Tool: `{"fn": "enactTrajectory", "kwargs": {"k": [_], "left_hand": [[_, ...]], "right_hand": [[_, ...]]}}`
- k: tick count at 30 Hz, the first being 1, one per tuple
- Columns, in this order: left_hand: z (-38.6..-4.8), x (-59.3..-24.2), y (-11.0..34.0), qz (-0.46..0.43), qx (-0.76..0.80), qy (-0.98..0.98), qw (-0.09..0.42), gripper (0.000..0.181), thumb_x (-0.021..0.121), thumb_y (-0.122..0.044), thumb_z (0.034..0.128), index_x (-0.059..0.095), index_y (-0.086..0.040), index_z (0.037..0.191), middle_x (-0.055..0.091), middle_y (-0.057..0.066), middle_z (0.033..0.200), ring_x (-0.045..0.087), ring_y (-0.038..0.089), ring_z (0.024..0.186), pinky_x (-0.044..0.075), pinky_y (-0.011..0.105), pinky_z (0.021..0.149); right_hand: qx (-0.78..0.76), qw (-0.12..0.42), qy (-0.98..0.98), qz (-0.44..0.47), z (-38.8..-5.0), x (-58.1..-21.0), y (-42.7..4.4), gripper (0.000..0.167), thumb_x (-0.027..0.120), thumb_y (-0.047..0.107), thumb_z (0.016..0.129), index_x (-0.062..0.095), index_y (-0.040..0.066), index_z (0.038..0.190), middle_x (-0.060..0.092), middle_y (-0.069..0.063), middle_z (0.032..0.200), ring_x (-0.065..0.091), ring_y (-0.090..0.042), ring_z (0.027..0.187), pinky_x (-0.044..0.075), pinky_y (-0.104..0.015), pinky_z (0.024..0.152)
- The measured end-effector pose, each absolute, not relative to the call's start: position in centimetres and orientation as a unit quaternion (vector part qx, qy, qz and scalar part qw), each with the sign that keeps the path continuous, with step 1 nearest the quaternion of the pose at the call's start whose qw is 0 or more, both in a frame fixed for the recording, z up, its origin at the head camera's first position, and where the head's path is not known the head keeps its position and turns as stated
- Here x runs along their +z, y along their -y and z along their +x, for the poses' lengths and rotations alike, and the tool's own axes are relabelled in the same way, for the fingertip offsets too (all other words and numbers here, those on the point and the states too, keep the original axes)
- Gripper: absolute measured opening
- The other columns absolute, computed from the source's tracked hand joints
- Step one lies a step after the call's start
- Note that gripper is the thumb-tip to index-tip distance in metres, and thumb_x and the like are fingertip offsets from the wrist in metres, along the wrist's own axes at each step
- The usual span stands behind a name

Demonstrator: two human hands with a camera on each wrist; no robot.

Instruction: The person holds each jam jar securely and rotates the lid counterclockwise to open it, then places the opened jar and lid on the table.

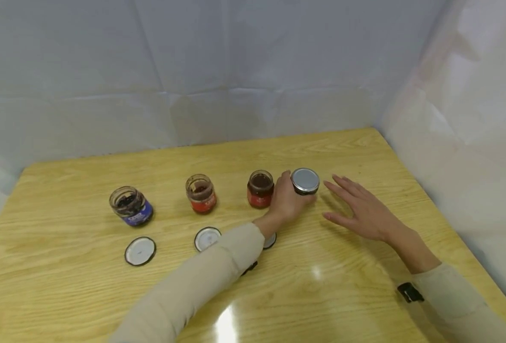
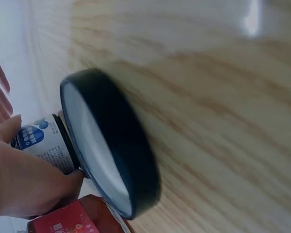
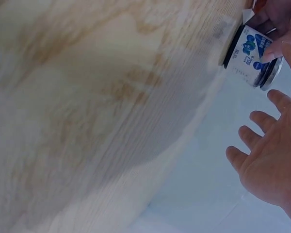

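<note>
My left hand (image 1: 286, 199) grips a small jar with its silver lid (image 1: 305, 179) on. In the left wrist view, a white and blue label (image 2: 47, 141) with printed berries shows on this jar. The right wrist view shows the jar (image 3: 249, 54) near the tabletop, fingers and thumb around its side. My right hand (image 1: 364, 212) is held just to the right of it, fingers spread and touching nothing. Close to my left hand stands an uncovered red-labelled jar (image 1: 259, 196) with dark contents. A loose lid (image 1: 269, 241) lies partly hidden under my left forearm.
Further left stand an open red-labelled jar (image 1: 202, 200) and an open blue-labelled jar (image 1: 138, 213). In front of them lie two loose lids, a middle lid (image 1: 206, 237) and a left lid (image 1: 140, 251). White sheeting (image 1: 236, 71) hangs behind the wooden table (image 1: 64, 286) and along its right side.
</note>
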State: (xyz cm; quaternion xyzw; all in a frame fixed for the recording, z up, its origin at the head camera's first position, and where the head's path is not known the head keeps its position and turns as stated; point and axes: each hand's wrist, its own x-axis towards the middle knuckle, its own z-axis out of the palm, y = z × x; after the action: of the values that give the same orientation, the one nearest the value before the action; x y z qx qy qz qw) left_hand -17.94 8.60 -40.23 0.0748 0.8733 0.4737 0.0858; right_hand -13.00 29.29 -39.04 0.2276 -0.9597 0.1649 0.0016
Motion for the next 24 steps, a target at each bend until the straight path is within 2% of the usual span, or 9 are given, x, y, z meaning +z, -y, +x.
{"fn": "enactTrajectory", "kwargs": {"k": [7, 24], "left_hand": [[-18.33, -40.74, -8.88, 0.073, 0.468, -0.877, 0.080, 0.073, 0.082, -0.023, 0.0750, 0.043, 0.000, 0.132, 0.050, 0.013, 0.121, 0.049, 0.025, 0.114, 0.040, 0.035, 0.098], [-18.64, -41.17, -9.30, 0.060, 0.477, -0.874, 0.068, 0.068, 0.084, -0.025, 0.0717, 0.048, -0.007, 0.126, 0.059, 0.007, 0.118, 0.055, 0.021, 0.111, 0.042, 0.033, 0.095]], "right_hand": [[0.177, -0.010, 0.958, 0.226, -12.84, -38.91, -29.17, 0.072, 0.058, 0.046, 0.092, 0.029, 0.018, 0.151, 0.019, -0.011, 0.156, 0.018, -0.035, 0.140, 0.024, -0.060, 0.104], [0.182, -0.008, 0.958, 0.222, -12.61, -38.54, -29.68, 0.072, 0.057, 0.047, 0.093, 0.028, 0.018, 0.152, 0.018, -0.011, 0.156, 0.021, -0.036, 0.139, 0.025, -0.061, 0.103]]}}
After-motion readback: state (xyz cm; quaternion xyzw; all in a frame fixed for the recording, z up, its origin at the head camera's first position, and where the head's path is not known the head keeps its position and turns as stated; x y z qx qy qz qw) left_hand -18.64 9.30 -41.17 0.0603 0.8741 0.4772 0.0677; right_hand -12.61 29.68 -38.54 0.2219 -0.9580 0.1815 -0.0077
